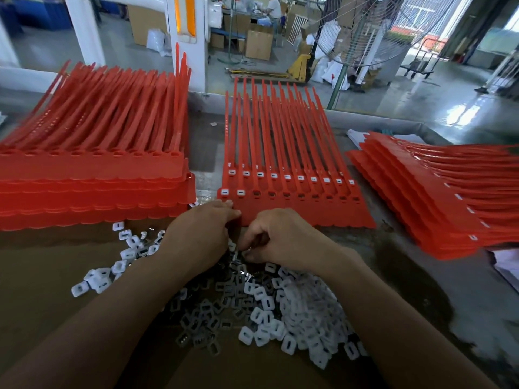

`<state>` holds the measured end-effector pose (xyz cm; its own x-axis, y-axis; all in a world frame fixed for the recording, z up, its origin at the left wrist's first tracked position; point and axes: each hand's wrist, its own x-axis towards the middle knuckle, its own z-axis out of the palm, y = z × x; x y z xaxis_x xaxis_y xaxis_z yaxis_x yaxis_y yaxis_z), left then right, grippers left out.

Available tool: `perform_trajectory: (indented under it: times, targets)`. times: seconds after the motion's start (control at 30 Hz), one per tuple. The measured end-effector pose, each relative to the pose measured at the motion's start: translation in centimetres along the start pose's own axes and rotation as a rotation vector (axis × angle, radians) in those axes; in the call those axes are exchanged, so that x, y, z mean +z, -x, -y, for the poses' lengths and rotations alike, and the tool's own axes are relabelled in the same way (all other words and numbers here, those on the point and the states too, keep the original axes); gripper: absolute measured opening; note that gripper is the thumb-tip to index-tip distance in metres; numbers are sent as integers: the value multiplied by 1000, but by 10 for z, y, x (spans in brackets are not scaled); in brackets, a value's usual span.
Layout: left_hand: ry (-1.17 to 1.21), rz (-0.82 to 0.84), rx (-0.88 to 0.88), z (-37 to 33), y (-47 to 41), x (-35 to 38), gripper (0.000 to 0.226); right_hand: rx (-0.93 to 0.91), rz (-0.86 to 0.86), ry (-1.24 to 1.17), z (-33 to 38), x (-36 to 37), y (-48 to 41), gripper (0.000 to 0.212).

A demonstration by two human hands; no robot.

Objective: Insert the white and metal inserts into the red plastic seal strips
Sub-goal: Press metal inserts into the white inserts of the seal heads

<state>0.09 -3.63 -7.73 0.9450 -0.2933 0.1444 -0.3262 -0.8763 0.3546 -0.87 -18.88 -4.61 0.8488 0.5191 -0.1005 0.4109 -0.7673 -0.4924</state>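
Top red seal strip [295, 211] is lying mid-bench with two front sockets holding white inserts [225, 192] and eight waiting; left hand [202, 231] fingers are touching its near corner, right hand [278, 240] fingers are curling over the loose insert pile [280, 313], grasp on either indeterminable

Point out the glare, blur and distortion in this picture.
Head view: daylight glares off the floor at upper right; the right-hand stack of red strips is smeared by blur; the wide-angle lens bows the table edge; the pile of inserts looks fairly sharp.
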Motion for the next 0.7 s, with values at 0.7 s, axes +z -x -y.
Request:
perform_trajectory:
  times: [0.7]
  targets:
    - [-11, 2, 5, 2, 1, -1, 52, 55, -150, -261, -5, -1, 7, 16]
